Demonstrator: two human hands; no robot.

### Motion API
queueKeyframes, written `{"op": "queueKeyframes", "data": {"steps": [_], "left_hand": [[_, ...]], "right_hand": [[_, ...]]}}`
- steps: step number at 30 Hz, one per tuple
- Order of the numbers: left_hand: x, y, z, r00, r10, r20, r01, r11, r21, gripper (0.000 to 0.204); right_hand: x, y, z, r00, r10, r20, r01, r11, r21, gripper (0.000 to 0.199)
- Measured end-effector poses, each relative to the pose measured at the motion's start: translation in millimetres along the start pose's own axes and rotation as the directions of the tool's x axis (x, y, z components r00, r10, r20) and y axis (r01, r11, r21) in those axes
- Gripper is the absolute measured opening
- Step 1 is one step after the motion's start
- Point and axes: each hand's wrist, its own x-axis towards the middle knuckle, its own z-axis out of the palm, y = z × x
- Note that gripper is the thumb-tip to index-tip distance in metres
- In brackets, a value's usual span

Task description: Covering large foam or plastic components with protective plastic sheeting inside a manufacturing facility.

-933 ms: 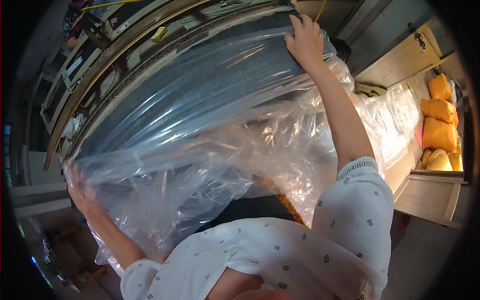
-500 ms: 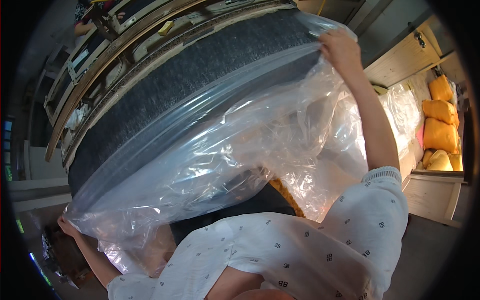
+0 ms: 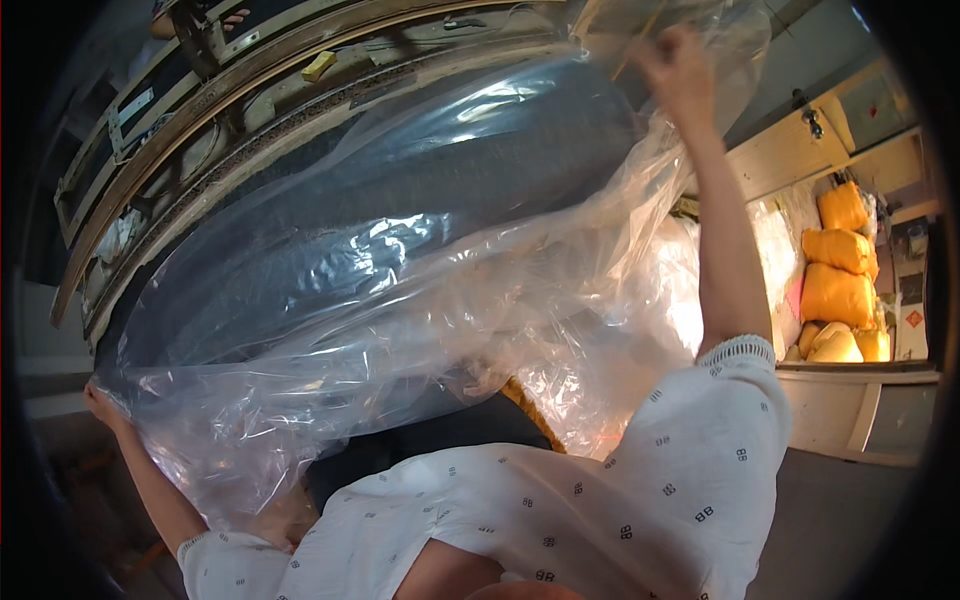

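Note:
A large sheet of clear plastic film (image 3: 500, 260) spreads between my two stretched-out arms, wrinkled and shiny. Beneath it a dark grey surface (image 3: 330, 220) shows through across the table. At the far left, my left hand (image 3: 103, 402) is closed on the film's edge, beside the near left corner of the dark surface. My right hand (image 3: 680, 75) is raised at the upper right with its fingers drawn together on the film, which billows around and beyond it; motion blurs the fingertips.
Along the far side runs a wood and metal frame (image 3: 155, 190), with a yellow block (image 3: 319, 67) on a ledge. Another person's hand (image 3: 235, 18) shows at the top left. Orange bundles (image 3: 838, 290) are stacked at the right, near a pale cabinet door (image 3: 785, 145).
My right hand has risen slightly, lifting the film, which now billows over the far part of the dark surface. My left hand has shifted a little left and up, still on the edge.

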Motion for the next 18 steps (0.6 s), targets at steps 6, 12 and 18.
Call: {"op": "queueKeyframes", "data": {"steps": [6, 12, 18], "left_hand": [[7, -33, -117, 0.976, -0.212, 0.041, 0.180, 0.903, 0.391, 0.044], [31, -23, -40, 0.975, -0.104, 0.198, -0.023, 0.834, 0.551, 0.043], [43, -73, -156, 0.875, 0.421, 0.239, -0.447, 0.513, 0.733, 0.051]], "right_hand": [[-60, 42, 59, 0.837, -0.166, 0.521, 0.072, 0.978, 0.195, 0.066], [-10, 17, 59, 0.702, 0.294, 0.649, -0.257, 0.954, -0.155, 0.074], [-13, 15, 161, 0.882, 0.093, 0.463, -0.178, 0.974, 0.142, 0.062]]}}
